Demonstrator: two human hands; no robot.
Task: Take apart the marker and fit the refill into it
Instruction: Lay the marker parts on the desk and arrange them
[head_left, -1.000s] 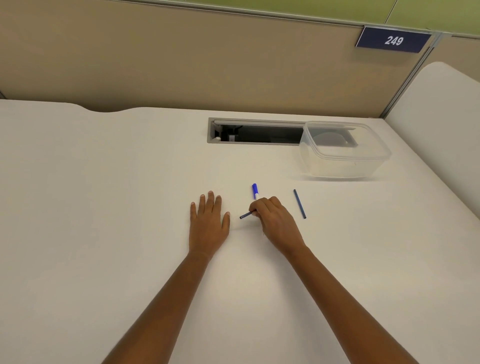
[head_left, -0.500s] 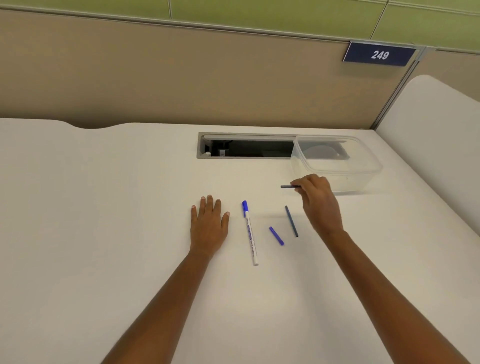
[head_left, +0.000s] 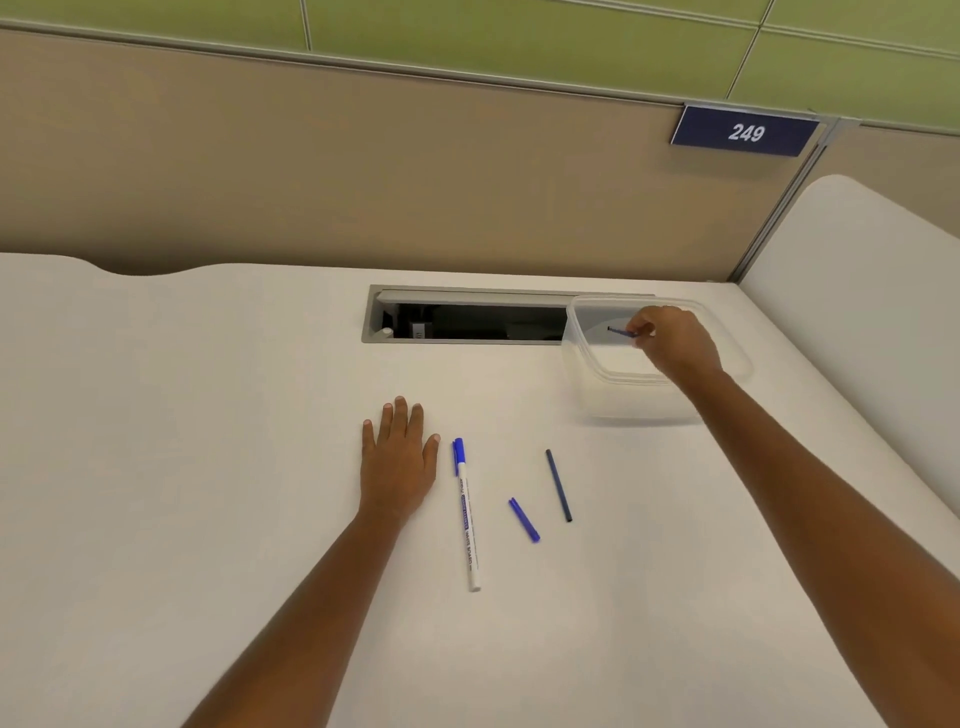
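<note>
A white marker with a blue cap lies on the white desk, just right of my left hand, which rests flat with fingers apart. A small blue end piece lies to the marker's right. Beside that lies a thin dark refill stick. My right hand is over the clear plastic tub, pinching a second thin dark stick whose tip points left above the tub's opening.
An open cable slot is cut into the desk at the back, touching the tub's left side. A beige partition with a sign reading 249 rises behind. A second white desk adjoins on the right.
My right hand carried the dark stick from near the marker up and to the right, and it is now over the tub. My left hand stayed flat.
</note>
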